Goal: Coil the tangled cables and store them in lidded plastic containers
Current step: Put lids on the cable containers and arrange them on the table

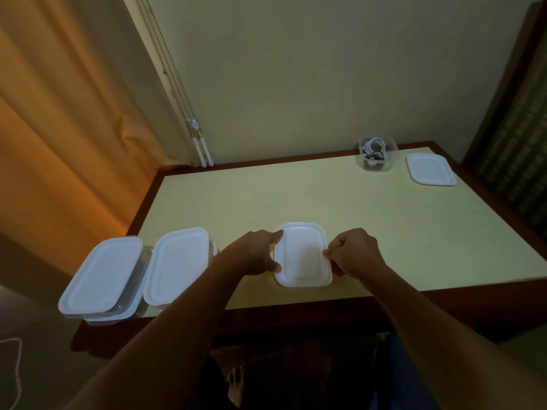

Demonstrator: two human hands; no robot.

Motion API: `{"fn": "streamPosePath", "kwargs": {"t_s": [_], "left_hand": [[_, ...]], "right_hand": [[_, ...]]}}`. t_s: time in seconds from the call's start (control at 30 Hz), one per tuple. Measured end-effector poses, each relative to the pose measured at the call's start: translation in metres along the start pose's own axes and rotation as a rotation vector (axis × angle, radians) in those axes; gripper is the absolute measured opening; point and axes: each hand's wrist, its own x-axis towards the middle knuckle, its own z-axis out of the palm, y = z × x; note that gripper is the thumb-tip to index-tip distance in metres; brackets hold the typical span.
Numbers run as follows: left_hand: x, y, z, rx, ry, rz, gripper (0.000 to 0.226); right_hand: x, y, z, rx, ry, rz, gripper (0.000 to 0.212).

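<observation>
A white-lidded plastic container (302, 255) sits near the table's front edge, between my hands. My left hand (254, 253) grips its left side, thumb and fingers spread along the lid's edge. My right hand (353, 253) has its fingers curled round the lid's right edge. At the far right an open clear container (376, 155) holds coiled white and dark cables, with its loose white lid (430, 169) lying beside it.
Lidded containers stand at the table's front left: one (177, 266) beside my left arm, and a stack (102, 279) overhanging the corner. The cream table (266, 199) has a dark wooden rim. A curtain hangs left; a white cord (14, 374) lies on the floor.
</observation>
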Motion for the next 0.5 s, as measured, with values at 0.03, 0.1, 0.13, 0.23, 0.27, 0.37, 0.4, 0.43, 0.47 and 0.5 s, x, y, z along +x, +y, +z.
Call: {"fn": "streamPosePath", "kwargs": {"t_s": [0.03, 0.1, 0.13, 0.23, 0.27, 0.37, 0.4, 0.43, 0.47, 0.5], "left_hand": [[-0.0003, -0.0027, 0.0007, -0.014, 0.007, 0.007, 0.099], [-0.0013, -0.0085, 0.002, -0.007, 0.016, 0.014, 0.099], [-0.0019, -0.0105, 0.0022, 0.022, 0.009, 0.018, 0.096], [-0.0017, -0.0103, 0.0002, 0.099, -0.025, 0.02, 0.092], [-0.001, -0.0091, -0.001, 0.116, -0.039, 0.018, 0.091], [0.0025, -0.0083, -0.0046, 0.148, -0.083, 0.006, 0.091], [0.0038, -0.0087, -0.0052, 0.149, -0.087, 0.005, 0.091], [0.005, -0.0095, -0.0055, 0.145, -0.088, 0.004, 0.091], [0.006, -0.01, -0.0058, 0.143, -0.087, 0.004, 0.091], [0.0069, -0.0098, -0.0059, 0.147, -0.084, 0.004, 0.091]], "right_hand": [[0.0, 0.0005, -0.0002, -0.001, 0.0, -0.004, 0.013], [0.0005, 0.0015, -0.0003, 0.004, -0.003, -0.006, 0.014], [0.0005, 0.0017, -0.0004, 0.008, -0.005, -0.006, 0.014], [0.0004, 0.0014, -0.0013, 0.012, -0.014, -0.01, 0.015], [0.0005, 0.0009, -0.0014, 0.009, -0.017, -0.014, 0.015], [0.0009, -0.0008, -0.0019, 0.002, -0.019, -0.02, 0.013], [0.0016, -0.0012, -0.0019, 0.0, -0.02, -0.02, 0.012], [0.0023, -0.0016, -0.0019, 0.001, -0.021, -0.017, 0.011], [0.003, -0.002, -0.0017, 0.002, -0.022, -0.013, 0.011], [0.0036, -0.002, -0.0015, 0.001, -0.024, -0.01, 0.011]]}}
